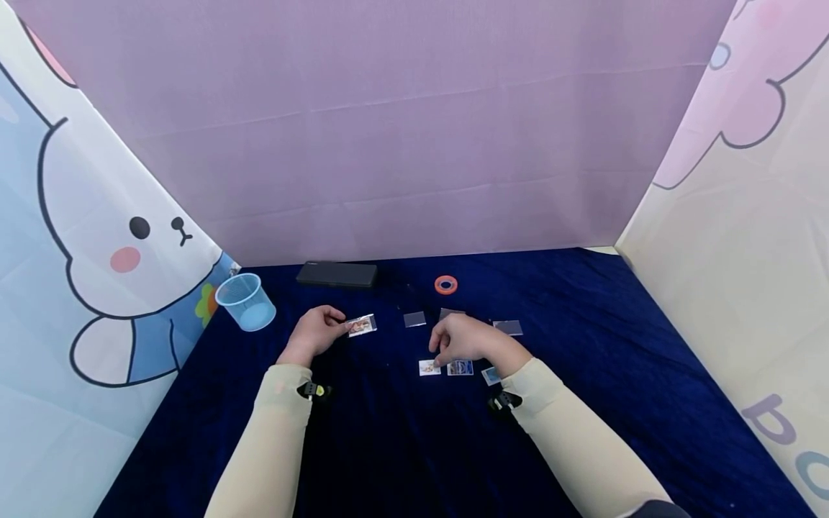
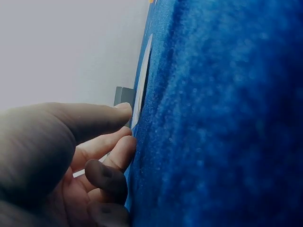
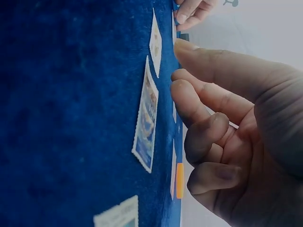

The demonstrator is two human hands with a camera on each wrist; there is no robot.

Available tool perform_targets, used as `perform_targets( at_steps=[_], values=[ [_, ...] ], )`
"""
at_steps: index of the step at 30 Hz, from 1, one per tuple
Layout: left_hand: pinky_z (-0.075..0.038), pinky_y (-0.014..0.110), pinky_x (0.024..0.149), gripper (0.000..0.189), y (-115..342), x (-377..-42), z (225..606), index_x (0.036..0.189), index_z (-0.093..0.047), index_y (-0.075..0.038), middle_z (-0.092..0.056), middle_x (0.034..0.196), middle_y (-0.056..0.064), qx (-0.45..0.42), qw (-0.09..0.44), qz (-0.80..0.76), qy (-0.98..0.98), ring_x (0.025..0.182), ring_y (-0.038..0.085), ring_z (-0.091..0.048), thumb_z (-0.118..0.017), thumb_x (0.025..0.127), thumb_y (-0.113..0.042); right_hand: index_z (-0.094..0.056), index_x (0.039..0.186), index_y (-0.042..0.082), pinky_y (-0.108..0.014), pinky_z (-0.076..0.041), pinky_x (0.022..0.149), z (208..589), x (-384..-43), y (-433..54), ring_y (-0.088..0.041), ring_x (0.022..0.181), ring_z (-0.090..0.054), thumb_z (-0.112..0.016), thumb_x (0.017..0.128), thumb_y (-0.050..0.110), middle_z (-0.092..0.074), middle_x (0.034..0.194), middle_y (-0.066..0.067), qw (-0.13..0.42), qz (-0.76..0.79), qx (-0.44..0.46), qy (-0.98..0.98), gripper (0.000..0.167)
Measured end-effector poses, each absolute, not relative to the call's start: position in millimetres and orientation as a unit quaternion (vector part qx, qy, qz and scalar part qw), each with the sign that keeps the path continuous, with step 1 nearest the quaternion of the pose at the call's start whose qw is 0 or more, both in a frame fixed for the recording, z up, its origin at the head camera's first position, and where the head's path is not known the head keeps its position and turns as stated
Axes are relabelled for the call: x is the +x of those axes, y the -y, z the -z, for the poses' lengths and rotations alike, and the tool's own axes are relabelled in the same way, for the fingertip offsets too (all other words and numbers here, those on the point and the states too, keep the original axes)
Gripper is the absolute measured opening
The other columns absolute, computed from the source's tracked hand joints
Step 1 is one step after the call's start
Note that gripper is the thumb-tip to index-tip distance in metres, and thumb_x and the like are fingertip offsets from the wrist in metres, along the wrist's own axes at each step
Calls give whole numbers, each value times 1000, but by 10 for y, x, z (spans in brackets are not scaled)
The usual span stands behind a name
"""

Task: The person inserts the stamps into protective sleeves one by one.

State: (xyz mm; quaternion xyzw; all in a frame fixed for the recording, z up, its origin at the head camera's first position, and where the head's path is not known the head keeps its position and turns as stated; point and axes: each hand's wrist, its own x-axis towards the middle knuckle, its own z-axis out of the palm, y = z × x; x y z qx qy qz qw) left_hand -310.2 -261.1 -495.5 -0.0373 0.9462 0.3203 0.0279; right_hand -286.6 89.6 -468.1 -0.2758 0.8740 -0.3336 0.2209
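My left hand (image 1: 315,332) pinches the near end of a stamp in a clear sleeve (image 1: 363,325) between thumb and fingers. The sleeve lies low over the cloth, a thin strip in the left wrist view. My right hand (image 1: 463,338) hovers over a row of stamps, thumb and forefinger apart and holding nothing. Closest to its fingertips is a pale stamp (image 1: 428,367). Beside that lies a blue stamp (image 3: 147,120) with a perforated border. A third stamp (image 1: 490,375) is partly covered by the right wrist.
Clear sleeves lie beyond the stamps, one sleeve (image 1: 414,319) in the middle and another sleeve (image 1: 508,328) to the right. An orange tape roll (image 1: 445,285) and a dark flat case (image 1: 337,274) are at the back. A blue mesh basket (image 1: 246,302) stands left.
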Motion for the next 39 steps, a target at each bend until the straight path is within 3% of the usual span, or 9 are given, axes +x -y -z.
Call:
perform_targets(
  at_steps=[13, 22, 31, 39],
  values=[
    [-51, 44, 81, 26, 2583, -3053, 4916, 113, -74, -8, -71, 99, 7, -32, 28, -320, -947, 86, 23, -64, -75, 99, -30, -77, 97, 14, -30, -48, 59, 4748, -2890, -860, -13, 62, -58, -92, 83, 16, -66, 73, 1, 214, 318, -268, -884, 21],
    [-51, 43, 82, 26, 2568, -3039, 4892, 112, -75, -8, -71, 100, 7, -30, 29, -319, -947, 87, 23, -64, -75, 99, -31, -79, 87, 19, -29, -46, 55, 4752, -2874, -859, -12, 57, -55, -88, 85, 10, -64, 67, 2, 205, 319, -255, -889, 12],
    [-51, 43, 83, 26, 2558, -3025, 4881, 110, -75, -8, -71, 99, 7, -28, 28, -322, -946, 88, 24, -65, -76, 98, -31, -77, 86, 19, -30, -48, 58, 4757, -2892, -900, -13, 60, -57, -93, 81, 18, -66, 71, 3, 206, 314, -251, -892, 16],
    [-51, 44, 83, 27, 2572, -3031, 4883, 112, -75, -8, -71, 100, 7, -32, 35, -327, -944, 88, 24, -65, -76, 98, -31, -76, 83, 19, -31, -48, 58, 4773, -2888, -908, -14, 60, -57, -90, 83, 13, -67, 71, 1, 220, 321, -251, -886, 15]
  ],
)
